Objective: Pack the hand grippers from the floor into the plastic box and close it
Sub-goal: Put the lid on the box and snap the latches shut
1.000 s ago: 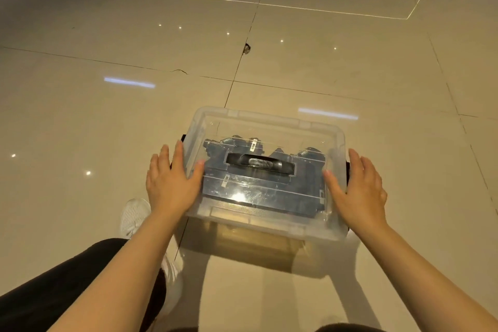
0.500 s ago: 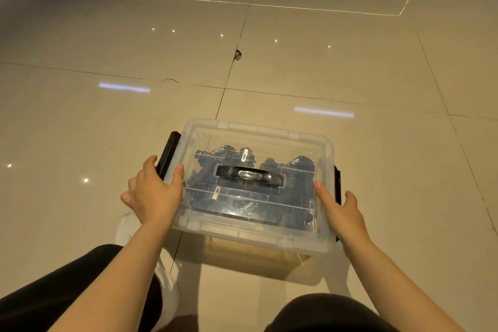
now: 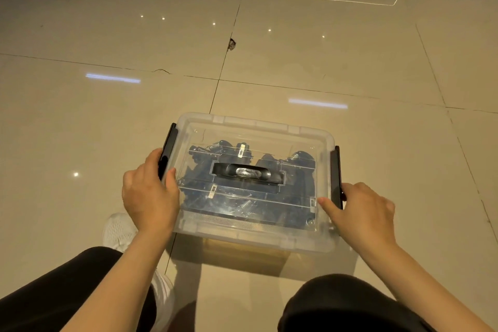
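On the glossy tiled floor [image 3: 350, 62], our plastic box [image 3: 253, 234] sits lidded, hand grippers [image 3: 296, 170] inside. Our left hand [image 3: 149, 197] grasps the left latch [image 3: 168, 151]; our right hand [image 3: 363, 213] grasps the right latch [image 3: 335, 178]. Uneven pressure could leave one latch unseated.

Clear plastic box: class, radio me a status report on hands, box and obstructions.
Left hand grips black left latch; right hand grips black right latch. Clear plastic box lidded, dark hand grippers inside. Nothing in the way.
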Tool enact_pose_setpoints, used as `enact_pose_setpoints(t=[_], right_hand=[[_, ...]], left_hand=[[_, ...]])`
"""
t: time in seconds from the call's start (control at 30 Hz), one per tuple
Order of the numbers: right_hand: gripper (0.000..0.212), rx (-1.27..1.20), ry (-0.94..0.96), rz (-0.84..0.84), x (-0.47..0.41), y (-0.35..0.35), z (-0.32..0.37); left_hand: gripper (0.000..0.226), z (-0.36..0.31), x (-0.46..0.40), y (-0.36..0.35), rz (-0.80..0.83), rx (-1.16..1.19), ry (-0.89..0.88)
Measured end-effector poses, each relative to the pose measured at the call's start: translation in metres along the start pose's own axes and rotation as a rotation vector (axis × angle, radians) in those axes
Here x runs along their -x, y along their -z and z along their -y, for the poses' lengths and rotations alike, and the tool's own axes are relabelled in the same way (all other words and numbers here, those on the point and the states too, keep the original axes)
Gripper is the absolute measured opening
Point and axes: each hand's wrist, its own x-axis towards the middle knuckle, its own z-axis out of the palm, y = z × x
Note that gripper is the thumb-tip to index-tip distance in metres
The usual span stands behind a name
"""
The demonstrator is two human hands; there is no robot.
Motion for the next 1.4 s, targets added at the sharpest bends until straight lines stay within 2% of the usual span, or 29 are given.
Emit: enact_pose_setpoints(t=[0.07, 0.13, 0.27, 0.37, 0.47, 0.53, 0.6, 0.7, 0.8, 0.87, 1.0, 1.13, 1.23, 1.4], right_hand=[[0.053, 0.249, 0.041, 0.123, -0.008, 0.018, 0.006], [0.058, 0.418, 0.072, 0.214, -0.021, 0.041, 0.02], [0.058, 0.459, 0.181, 0.25, -0.048, 0.067, 0.059], [0.056, 0.363, 0.485, 0.239, -0.054, 0.066, 0.094], [0.05, 0.437, 0.865, 0.295, -0.051, 0.055, 0.113], [0.043, 0.519, 0.945, 0.272, -0.048, 0.045, 0.119], [0.038, 0.449, 0.894, 0.277, -0.045, 0.034, 0.123], [0.039, 0.208, 0.731, 0.305, -0.039, 0.022, 0.128], [0.04, 0.094, 0.585, 0.25, -0.033, 0.015, 0.13], [0.039, 0.114, 0.537, 0.2, -0.03, 0.014, 0.134], [0.052, 0.195, 0.389, 0.155, -0.016, 0.014, 0.142], [0.044, 0.283, 0.179, 0.106, 0.009, 0.008, 0.157], [0.043, 0.26, -0.023, 0.104, 0.044, 0.0, 0.165], [0.044, 0.303, -0.257, 0.079, 0.137, -0.025, 0.179]], left_hand=[[0.044, -0.002, 0.001, 0.001, 0.024, -0.054, -0.115], [0.054, -0.005, -0.002, 0.001, 0.124, -0.125, -0.291], [0.071, -0.008, -0.006, -0.01, 0.435, -0.193, -0.661], [0.077, -0.008, -0.01, -0.017, 0.515, -0.241, -0.708], [0.079, -0.009, -0.011, -0.016, 0.535, -0.258, -0.701], [0.082, -0.011, -0.011, -0.015, 0.55, -0.26, -0.712], [0.085, -0.01, -0.011, -0.014, 0.578, -0.259, -0.71], [0.087, -0.01, -0.013, -0.015, 0.608, -0.263, -0.707], [0.088, -0.007, -0.015, -0.019, 0.602, -0.288, -0.737], [0.088, -0.006, -0.017, -0.021, 0.599, -0.274, -0.751], [0.087, -0.005, -0.017, -0.023, 0.586, -0.25, -0.764], [0.089, -0.007, -0.019, -0.017, 0.657, -0.21, -0.797], [0.093, -0.003, -0.02, -0.012, 0.715, -0.211, -0.983], [0.098, 0.01, -0.015, -0.001, 0.881, -0.186, -1.471]])
